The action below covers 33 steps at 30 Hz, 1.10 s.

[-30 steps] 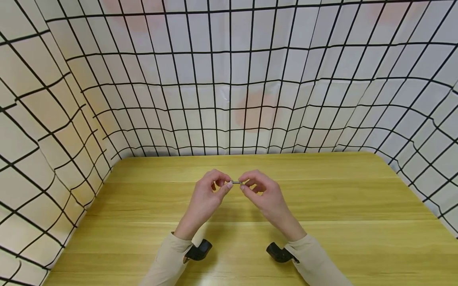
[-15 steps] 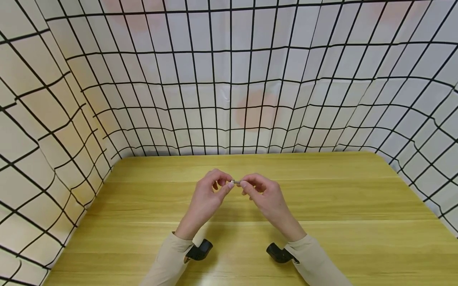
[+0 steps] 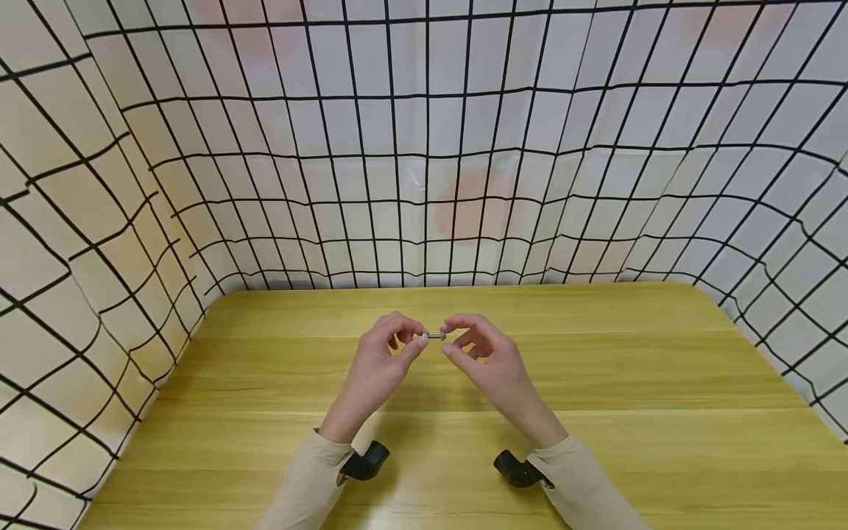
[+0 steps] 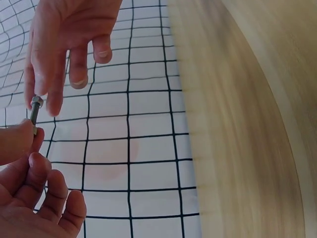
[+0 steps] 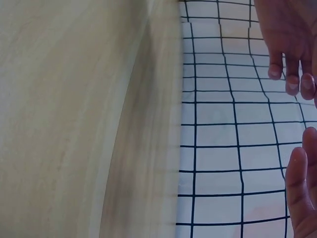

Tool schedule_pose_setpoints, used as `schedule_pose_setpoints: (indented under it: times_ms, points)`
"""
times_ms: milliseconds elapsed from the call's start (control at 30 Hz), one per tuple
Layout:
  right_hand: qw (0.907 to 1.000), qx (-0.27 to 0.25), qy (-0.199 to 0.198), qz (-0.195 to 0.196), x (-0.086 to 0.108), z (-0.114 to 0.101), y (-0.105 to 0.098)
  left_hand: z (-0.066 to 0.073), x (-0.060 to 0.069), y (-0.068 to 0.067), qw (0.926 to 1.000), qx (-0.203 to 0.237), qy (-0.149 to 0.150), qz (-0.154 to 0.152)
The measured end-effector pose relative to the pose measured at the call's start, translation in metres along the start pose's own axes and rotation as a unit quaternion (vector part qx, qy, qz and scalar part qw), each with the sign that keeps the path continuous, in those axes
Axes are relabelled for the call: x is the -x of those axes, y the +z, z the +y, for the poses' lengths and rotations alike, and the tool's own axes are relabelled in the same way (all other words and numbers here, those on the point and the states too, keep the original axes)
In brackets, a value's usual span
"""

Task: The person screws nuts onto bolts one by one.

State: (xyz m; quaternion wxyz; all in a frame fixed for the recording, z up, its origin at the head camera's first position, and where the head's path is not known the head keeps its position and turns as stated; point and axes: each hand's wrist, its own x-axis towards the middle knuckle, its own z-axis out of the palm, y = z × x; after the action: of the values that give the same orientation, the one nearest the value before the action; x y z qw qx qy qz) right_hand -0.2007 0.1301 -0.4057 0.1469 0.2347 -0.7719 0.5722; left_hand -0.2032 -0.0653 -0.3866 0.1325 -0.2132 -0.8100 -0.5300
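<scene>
Tabletop: below you spreads a yellow-brown wood-grain surface, its seams running left to right, its far corners rounded.
Back sheet: past the far edge, you face white sheeting ruled with black grid lines, some wavy.
Side sheets: the same grid flanks you on the left and right; the left one carries a yellowish tint.
Pink patch: a soft, blurry round spot shows low on the back sheet, near your middle.

Head view forward-down, wrist views close, table shared
</scene>
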Motion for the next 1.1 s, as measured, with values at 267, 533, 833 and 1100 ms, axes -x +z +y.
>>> schedule_pose_setpoints:
  times_ms: [267,533,833,1100]
  points:
    - [0.9992,0.010,-0.037,0.013,0.001,-0.028,0.002,-0.001,0.000,0.001,1.0000,0.004,-0.002,-0.004]
    - [0.9985,0.014,-0.052,0.008,0.001,-0.023,0.003,-0.003,0.000,0.004,0.9999,0.002,-0.007,-0.008]
    - [1.0000,0.004,0.000,0.007,0.002,0.004,0.005,-0.001,0.001,0.005,1.0000,0.003,0.003,-0.008]
    - [0.9986,-0.021,0.047,0.012,0.003,-0.003,0.005,0.001,0.000,0.004,0.9999,-0.001,0.014,-0.007]
